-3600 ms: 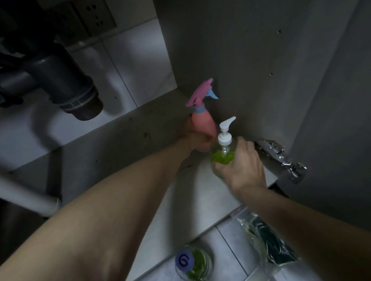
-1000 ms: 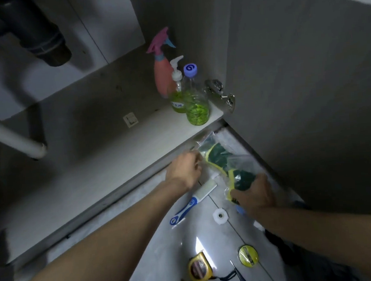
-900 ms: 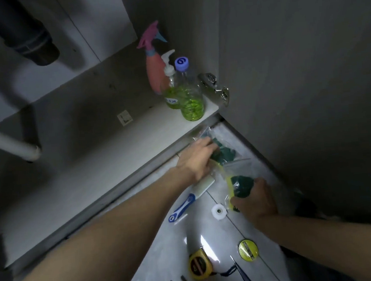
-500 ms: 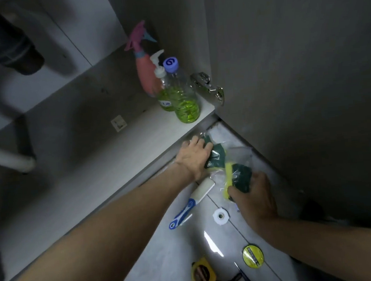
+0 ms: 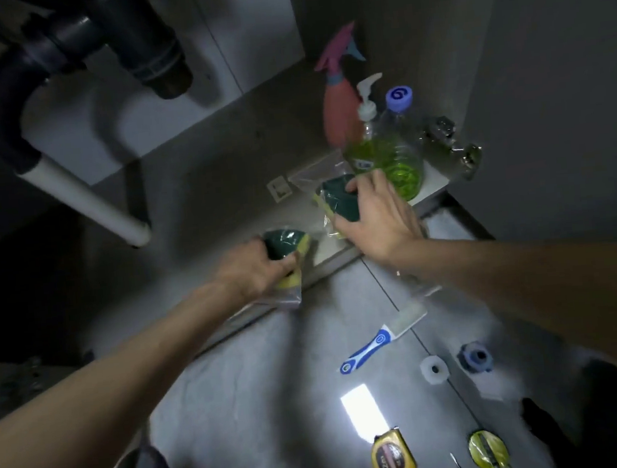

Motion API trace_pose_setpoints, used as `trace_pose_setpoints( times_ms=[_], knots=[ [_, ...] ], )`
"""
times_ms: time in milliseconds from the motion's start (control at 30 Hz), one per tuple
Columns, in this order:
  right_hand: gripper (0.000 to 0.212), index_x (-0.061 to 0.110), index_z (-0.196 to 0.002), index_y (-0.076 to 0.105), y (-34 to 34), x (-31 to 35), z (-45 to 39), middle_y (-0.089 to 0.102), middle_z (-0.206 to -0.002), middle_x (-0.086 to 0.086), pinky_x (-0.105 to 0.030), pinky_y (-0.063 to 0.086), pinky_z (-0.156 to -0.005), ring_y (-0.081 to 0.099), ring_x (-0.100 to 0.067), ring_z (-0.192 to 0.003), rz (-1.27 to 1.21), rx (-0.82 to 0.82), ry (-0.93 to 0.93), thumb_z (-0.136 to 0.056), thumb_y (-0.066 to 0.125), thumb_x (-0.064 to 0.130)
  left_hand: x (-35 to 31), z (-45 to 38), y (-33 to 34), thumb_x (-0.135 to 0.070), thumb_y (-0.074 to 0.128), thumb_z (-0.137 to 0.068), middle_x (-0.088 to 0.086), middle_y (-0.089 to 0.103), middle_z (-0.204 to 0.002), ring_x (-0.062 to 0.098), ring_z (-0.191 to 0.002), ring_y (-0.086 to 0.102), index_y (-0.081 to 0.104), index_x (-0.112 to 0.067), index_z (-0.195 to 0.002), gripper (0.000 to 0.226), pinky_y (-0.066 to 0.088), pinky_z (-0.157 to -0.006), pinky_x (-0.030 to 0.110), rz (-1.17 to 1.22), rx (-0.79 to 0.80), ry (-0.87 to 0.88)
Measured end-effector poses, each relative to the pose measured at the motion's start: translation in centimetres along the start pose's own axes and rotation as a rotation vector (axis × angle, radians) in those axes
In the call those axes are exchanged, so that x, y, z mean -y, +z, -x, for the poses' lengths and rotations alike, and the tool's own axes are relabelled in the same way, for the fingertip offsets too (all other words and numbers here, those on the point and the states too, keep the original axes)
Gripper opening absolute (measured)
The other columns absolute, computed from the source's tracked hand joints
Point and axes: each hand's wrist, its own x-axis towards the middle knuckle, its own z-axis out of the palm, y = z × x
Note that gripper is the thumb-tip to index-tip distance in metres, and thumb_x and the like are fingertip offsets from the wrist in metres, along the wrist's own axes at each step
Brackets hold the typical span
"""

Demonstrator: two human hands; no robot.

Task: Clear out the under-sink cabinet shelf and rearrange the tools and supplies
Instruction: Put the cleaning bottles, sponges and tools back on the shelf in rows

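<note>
Sponges fill both your hands at the front of the cabinet shelf [image 5: 191, 191]. Your left hand [image 5: 254, 270] grips one bagged sponge [image 5: 287, 241] (green scouring side up, yellow foam below) over the shelf's front edge. Your right hand [image 5: 376, 216] clasps a second bagged sponge [image 5: 337, 197] further onto the shelf, just beside the green-liquid bottle [image 5: 403, 162]. Behind it stand the pump dispenser [image 5: 367, 113] and pink spray bottle [image 5: 339, 111], close together in the right corner. On the floor below lie a blue-handled scraper [image 5: 381, 337], two tape measures [image 5: 392, 458] and a white ring [image 5: 433, 369].
</note>
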Motion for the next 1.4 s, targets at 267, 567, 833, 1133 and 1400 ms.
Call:
trace_pose_setpoints(
  times_ms=[267,567,833,1133,1400],
  knots=[
    [0.06,0.006,-0.134,0.053,3.0,0.6,-2.6,0.038,-0.143,-0.013,-0.04,0.043,-0.096,0.038,-0.027,-0.13,0.418,0.096,-0.061,-0.099,0.046,0.054,0.9,-7.8,-3.7,-0.061,0.055,-0.088,0.01,0.068,-0.093,0.025,-0.075,0.066,0.067,-0.017,-0.086,0.045,0.045,-0.054,0.024,0.368,0.052,-0.195],
    [0.069,0.01,-0.15,0.038,2.7,-2.1,-0.6,0.028,-0.158,-0.011,-0.038,0.032,-0.111,0.032,-0.027,-0.136,0.292,0.177,-0.161,-0.097,0.045,0.053,-9.4,-17.8,-4.7,-0.036,0.068,-0.089,0.017,0.036,-0.156,0.031,-0.143,0.035,0.019,-0.003,-0.156,0.089,0.031,-0.115,0.037,0.952,-0.24,-0.239],
    [0.068,0.007,-0.154,0.033,4.0,-1.4,-1.1,0.028,-0.16,-0.012,-0.039,0.029,-0.115,0.031,-0.028,-0.14,0.303,0.105,-0.109,-0.099,0.049,0.043,-10.2,-20.6,-0.1,-0.048,0.065,-0.091,0.02,0.051,-0.14,0.035,-0.128,0.051,0.044,-0.003,-0.137,0.068,0.043,-0.105,0.044,0.711,-0.162,-0.21],
    [0.066,0.007,-0.15,0.038,3.8,-1.6,-1.5,0.032,-0.158,-0.01,-0.04,0.028,-0.117,0.031,-0.027,-0.141,0.164,0.052,-0.085,-0.095,0.054,0.038,-9.1,-20.2,-0.8,-0.031,0.065,-0.093,0.019,0.064,-0.125,0.034,-0.112,0.062,0.058,-0.003,-0.126,0.044,0.051,-0.093,0.035,0.762,-0.224,-0.199],
    [0.021,0.022,-0.082,0.048,3.1,-5.6,1.7,0.066,-0.087,-0.009,-0.038,0.04,-0.069,0.061,-0.033,-0.087,-0.113,-0.019,0.223,-0.098,0.041,0.035,-7.9,-11.9,-1.0,-0.038,0.058,-0.085,0.006,0.071,-0.104,0.032,-0.102,0.065,0.067,-0.024,-0.1,0.022,0.047,-0.077,0.03,0.619,-0.343,-0.147]
  ],
)
